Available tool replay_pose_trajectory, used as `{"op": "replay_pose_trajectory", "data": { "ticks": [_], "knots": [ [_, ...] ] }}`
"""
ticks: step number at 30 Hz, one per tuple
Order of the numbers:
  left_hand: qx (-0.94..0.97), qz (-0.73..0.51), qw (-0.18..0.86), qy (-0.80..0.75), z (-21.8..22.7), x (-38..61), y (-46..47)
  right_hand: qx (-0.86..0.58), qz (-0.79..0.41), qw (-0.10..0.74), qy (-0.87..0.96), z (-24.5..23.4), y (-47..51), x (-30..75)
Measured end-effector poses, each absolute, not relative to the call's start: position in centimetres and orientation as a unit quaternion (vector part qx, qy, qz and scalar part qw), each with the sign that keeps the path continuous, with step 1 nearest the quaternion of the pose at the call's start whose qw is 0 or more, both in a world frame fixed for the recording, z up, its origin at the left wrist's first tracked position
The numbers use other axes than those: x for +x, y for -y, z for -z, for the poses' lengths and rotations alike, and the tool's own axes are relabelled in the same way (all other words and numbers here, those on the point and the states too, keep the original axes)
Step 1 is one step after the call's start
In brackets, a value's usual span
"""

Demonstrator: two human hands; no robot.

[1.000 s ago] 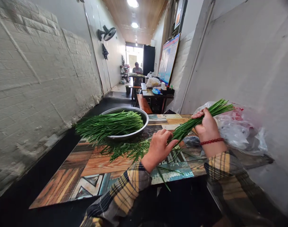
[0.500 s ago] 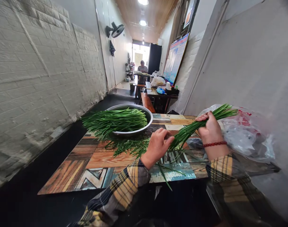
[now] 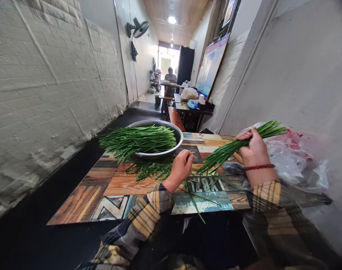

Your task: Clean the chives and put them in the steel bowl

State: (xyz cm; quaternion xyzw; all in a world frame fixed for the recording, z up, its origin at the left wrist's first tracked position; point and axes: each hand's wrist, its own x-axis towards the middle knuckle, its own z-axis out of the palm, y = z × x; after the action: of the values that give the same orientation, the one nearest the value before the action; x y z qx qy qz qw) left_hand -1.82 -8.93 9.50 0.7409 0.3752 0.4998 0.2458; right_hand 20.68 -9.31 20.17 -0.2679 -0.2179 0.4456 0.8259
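Note:
A bunch of chives [image 3: 227,153] is wrapped in my right hand [image 3: 253,148], raised over the right part of the table, with the pale cut ends up to the right and the leaf tips hanging down to the left. My left hand [image 3: 182,167] is closed, a short gap left of those tips; whatever its fingers pinch, if anything, is hidden. Below it, loose chive leaves [image 3: 197,204] lie across the front of the table. A heap of chive scraps [image 3: 151,170] spreads left of my left hand. Behind it, a metal basin [image 3: 179,137] holds a big pile of chives [image 3: 139,139].
The wood-patterned table [image 3: 83,193] ends close in front of me. A grey cloth [image 3: 233,168] and a clear plastic bag [image 3: 300,161] lie at its right. Farther back are a bench [image 3: 175,118], a second table with bags, and a seated person [image 3: 170,77].
My left hand has drawn back left from the bunch's leaf tips and its fingers have curled in. My right hand, still around the chives, has shifted slightly right.

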Motion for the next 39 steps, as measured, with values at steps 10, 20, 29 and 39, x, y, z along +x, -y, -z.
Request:
{"op": "replay_pose_trajectory", "data": {
  "ticks": [10,20,29,39],
  "knots": [
    [0.621,-0.481,0.564,-0.256,-10.2,-1.9,9.5,-0.229,-0.548,0.791,0.145,-21.3,10.4,18.6],
    [0.688,-0.432,0.535,-0.231,-11.0,-2.5,11.2,-0.208,-0.575,0.780,0.134,-21.9,11.0,17.7],
    [0.697,-0.450,0.497,-0.255,-10.8,-2.3,11.5,-0.222,-0.564,0.785,0.128,-21.3,10.6,17.6],
    [0.692,-0.450,0.495,-0.271,-9.8,-2.2,11.1,-0.234,-0.555,0.784,0.152,-20.4,9.9,17.9]
  ]
}}
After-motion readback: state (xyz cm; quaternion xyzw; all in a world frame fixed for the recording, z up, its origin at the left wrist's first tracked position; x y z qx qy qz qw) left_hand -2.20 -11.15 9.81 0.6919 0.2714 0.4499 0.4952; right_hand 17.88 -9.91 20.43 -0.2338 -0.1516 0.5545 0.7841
